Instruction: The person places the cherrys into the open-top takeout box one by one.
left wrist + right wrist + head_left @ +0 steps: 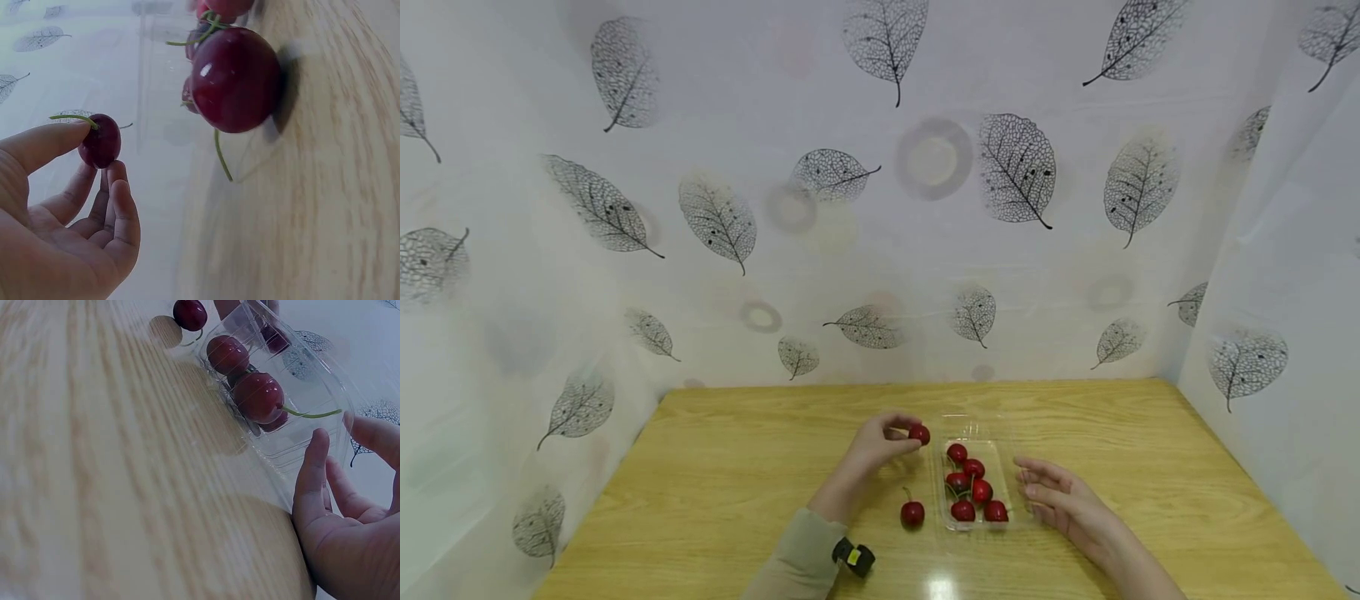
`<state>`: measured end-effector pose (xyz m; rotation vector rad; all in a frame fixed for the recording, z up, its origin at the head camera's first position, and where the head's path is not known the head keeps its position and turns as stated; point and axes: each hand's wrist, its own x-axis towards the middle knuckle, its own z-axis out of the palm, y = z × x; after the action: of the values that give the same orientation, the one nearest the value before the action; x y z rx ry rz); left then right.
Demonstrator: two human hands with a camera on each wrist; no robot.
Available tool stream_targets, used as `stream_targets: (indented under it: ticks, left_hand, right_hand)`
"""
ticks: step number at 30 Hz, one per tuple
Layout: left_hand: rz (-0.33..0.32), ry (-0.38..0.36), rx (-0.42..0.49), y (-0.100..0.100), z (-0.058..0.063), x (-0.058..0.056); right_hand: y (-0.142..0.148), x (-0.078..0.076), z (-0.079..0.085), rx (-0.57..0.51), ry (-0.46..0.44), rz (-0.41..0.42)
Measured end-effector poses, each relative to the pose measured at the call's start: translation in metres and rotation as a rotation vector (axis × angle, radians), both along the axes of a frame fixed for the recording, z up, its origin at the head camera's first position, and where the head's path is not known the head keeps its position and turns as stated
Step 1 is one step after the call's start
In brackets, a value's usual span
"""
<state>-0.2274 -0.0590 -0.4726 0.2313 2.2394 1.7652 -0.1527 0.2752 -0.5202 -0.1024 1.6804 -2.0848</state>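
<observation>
A dark red cherry point(919, 434) with a green stem is pinched between the thumb and fingertips of my left hand point(874, 445). It is held just left of a clear plastic box point(942, 492). Several red cherries point(981, 491) with stems lie inside the box. On the table left of the box rests a loose cherry point(913, 513), large in the left wrist view. My right hand point(1071, 504) is at the box's right side with loosely bent fingers and nothing in its grip. In the right wrist view its fingertips are close to the clear wall point(337, 394); contact is hard to tell.
Everything stands on a light wooden table point(737, 467). White sheeting point(865, 250) printed with dark leaves rises behind the table and at both sides. A black strap device point(853, 557) is on the left wrist.
</observation>
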Motion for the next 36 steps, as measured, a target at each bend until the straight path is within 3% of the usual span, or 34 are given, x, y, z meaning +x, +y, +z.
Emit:
stream_targets:
  ticks: [14, 23, 31, 36]
  left_hand:
    - [-0.076, 0.059, 0.052, 0.018, 0.017, 0.011]
    - [-0.106, 0.065, 0.039, 0.033, 0.019, 0.017]
    - [-0.139, 0.027, 0.058, 0.049, 0.020, 0.024]
    - [-0.168, 0.050, 0.057, 0.057, 0.021, 0.028]
  right_hand:
    - [-0.001, 0.000, 0.002, 0.009, -0.007, -0.001]
    - [-0.001, 0.001, 0.001, 0.018, -0.001, -0.007]
    - [-0.001, 0.001, 0.001, 0.026, 0.000, -0.007]
    - [0.000, 0.000, 0.001, 0.037, 0.005, -0.007]
